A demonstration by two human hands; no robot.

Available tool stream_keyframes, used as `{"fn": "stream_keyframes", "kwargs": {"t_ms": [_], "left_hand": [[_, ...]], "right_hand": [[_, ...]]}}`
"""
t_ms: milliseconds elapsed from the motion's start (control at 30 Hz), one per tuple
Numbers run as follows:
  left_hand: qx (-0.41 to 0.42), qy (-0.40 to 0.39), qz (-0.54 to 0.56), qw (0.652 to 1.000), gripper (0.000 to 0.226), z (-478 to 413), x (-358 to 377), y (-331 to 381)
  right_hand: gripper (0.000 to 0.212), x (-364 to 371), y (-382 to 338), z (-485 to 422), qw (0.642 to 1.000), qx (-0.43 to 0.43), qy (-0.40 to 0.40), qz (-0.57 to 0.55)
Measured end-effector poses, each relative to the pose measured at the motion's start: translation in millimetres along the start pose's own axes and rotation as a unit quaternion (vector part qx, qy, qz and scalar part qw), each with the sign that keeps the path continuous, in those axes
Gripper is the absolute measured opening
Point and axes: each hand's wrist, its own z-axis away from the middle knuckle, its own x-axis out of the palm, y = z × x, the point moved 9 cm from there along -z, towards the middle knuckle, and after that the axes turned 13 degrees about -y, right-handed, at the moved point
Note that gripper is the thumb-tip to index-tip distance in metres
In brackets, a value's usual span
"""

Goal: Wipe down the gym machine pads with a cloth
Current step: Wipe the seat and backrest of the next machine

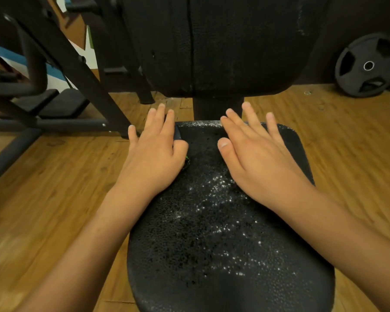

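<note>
A black textured seat pad [212,233] fills the lower middle, with shiny wet specks across it. The black back pad [223,46] stands upright behind it. My left hand [154,152] lies flat over the seat's far left corner, fingers straight and reaching past the edge. It presses on a dark cloth [177,133], of which only a small fold beside the index finger and thumb shows. My right hand [254,154] rests flat on the seat's far right part, fingers spread, holding nothing.
A black machine frame [61,57] with slanted bars and a floor tube stands to the left. A black weight plate [367,66] leans against the dark wall at the right. Wooden floor [54,188] lies on both sides of the seat.
</note>
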Motion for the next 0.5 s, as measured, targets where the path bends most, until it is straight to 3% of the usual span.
{"fn": "stream_keyframes", "kwargs": {"t_ms": [367, 500], "left_hand": [[-0.004, -0.018, 0.024, 1.000, 0.068, -1.4, 2.2, -5.5], [0.022, -0.061, 0.027, 0.998, 0.061, -12.5, 0.8, -8.4]], "right_hand": [[0.055, 8.9, 5.3, -4.3, 0.998, 0.017, -0.039, -0.049], [0.054, 6.2, 1.1, -3.5, 0.999, 0.007, -0.036, -0.035]]}}
